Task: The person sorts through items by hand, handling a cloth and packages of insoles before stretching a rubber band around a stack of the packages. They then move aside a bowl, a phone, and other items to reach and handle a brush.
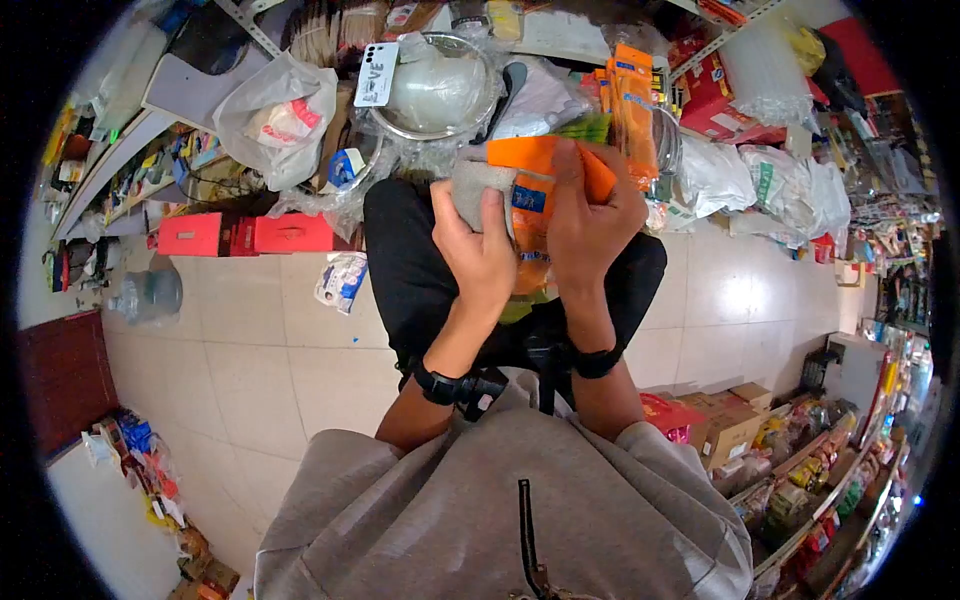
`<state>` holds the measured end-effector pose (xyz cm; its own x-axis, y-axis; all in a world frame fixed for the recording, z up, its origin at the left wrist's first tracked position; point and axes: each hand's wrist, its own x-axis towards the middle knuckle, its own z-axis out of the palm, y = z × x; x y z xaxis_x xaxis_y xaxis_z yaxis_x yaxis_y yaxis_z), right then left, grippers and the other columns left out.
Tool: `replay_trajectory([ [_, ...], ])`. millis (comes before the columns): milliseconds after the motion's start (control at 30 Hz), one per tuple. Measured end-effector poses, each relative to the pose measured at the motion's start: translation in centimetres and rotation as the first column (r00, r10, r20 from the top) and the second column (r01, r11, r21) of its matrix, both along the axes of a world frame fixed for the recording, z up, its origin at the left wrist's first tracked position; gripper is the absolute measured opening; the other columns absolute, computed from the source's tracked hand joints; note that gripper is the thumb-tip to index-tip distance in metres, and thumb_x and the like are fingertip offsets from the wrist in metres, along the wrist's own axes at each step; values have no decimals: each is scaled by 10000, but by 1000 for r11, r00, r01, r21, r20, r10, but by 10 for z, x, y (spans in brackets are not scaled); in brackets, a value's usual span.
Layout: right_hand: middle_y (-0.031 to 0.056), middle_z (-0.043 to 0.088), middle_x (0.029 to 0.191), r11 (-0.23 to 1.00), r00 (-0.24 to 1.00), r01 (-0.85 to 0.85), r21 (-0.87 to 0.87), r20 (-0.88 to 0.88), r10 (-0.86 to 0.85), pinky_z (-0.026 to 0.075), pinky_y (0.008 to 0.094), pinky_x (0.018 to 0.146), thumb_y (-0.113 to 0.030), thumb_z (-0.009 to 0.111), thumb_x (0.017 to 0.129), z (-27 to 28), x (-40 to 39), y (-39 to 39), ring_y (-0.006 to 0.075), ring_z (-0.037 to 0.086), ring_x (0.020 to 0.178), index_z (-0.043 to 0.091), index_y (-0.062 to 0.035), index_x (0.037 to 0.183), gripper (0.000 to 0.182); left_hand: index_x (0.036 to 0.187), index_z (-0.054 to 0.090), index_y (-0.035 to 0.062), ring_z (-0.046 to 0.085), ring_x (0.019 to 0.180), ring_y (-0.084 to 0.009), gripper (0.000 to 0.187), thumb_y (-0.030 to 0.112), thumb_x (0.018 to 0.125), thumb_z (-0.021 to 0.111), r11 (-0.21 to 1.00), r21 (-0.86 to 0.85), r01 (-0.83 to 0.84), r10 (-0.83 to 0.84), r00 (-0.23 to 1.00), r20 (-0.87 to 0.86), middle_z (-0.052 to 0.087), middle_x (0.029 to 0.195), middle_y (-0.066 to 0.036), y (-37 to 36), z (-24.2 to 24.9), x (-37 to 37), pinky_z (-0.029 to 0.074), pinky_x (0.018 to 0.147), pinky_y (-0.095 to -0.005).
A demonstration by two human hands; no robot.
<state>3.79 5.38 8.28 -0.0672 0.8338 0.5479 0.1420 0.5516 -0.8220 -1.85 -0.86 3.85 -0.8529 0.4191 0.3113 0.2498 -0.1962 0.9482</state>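
My left hand point(468, 245) is closed around a folded grey cloth point(478, 186), its thumb lying across the front. Beside the cloth, over my lap, is an orange package point(530, 235) with a blue label and printed lettering. My right hand point(597, 220) pinches an orange flap point(525, 153) that spreads along the top of the package and behind the fingers. Cloth and package overlap between the two hands. Both wrists wear black bands.
Ahead is a cluttered surface with a phone in a white "LOVE" case point(376, 75), a plastic-wrapped metal ring point(490, 85), a white plastic bag point(275, 120) and more orange packets point(632, 110). Red boxes point(205, 235) sit at left. Cardboard boxes point(730, 430) and stocked shelves stand at right.
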Motion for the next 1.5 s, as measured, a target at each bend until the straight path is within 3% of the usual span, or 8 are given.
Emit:
replay_trajectory([
  [167,92,683,735,946,972,-235,-223,-78,223,485,277,580,-135,704,853,-4,9,2,140,607,619,677,18,899,162,1018,503,-17,626,787,-210,226,181,944,583,998,-32,-47,47,999,-2,637,865,-159,0,9,-9,488,715,-351],
  [300,99,678,722,964,965,-262,38,16,261,474,284,563,-152,701,855,-8,8,-8,151,598,594,687,7,922,173,1056,511,-26,668,826,-279,236,185,961,558,999,-7,-38,38,997,-67,660,885,-194,1,23,-14,498,732,-374],
  [367,109,666,700,988,966,-156,-3,207,153,453,289,534,-170,703,857,0,10,-7,156,589,568,696,-2,941,188,1107,505,-26,581,867,-186,288,233,987,538,987,-106,118,-120,993,-8,638,953,-150,2,23,-12,468,789,-333],
  [533,118,652,679,998,983,-65,-10,169,65,415,305,498,-204,711,863,1,7,-1,146,563,543,701,-7,919,205,1109,503,-24,668,807,-321,318,263,978,546,965,-237,113,-159,970,-184,660,898,-217,-2,13,-11,495,706,-391],
  [600,117,650,674,999,991,-33,6,130,32,406,307,491,-214,713,864,1,6,2,144,556,538,702,-7,908,212,1125,473,-18,625,786,-477,366,280,941,578,951,-270,150,-215,948,-233,642,823,-271,-3,11,-12,501,646,-483],
  [967,45,657,788,978,997,50,-202,74,-36,448,259,627,-347,683,902,10,6,32,99,583,710,682,15,937,364,1032,479,-2,635,773,-461,250,221,947,552,864,-453,219,-335,922,-192,637,811,-265,-42,-11,1,491,623,-463],
  [1400,108,673,729,985,986,166,-44,24,-165,486,326,618,-377,678,883,13,-3,71,190,635,674,689,24,899,401,969,514,-26,621,717,-456,275,224,918,619,796,-547,258,-391,910,-140,619,766,-271,-76,-35,-3,484,563,-460],
  [1500,62,668,802,985,990,46,-168,-124,-67,470,241,621,-419,652,903,11,6,86,103,596,692,680,21,893,440,1017,552,-31,650,690,-412,250,201,935,591,890,-367,270,-331,937,-113,635,779,-246,-83,-41,-1,497,581,-435],
])
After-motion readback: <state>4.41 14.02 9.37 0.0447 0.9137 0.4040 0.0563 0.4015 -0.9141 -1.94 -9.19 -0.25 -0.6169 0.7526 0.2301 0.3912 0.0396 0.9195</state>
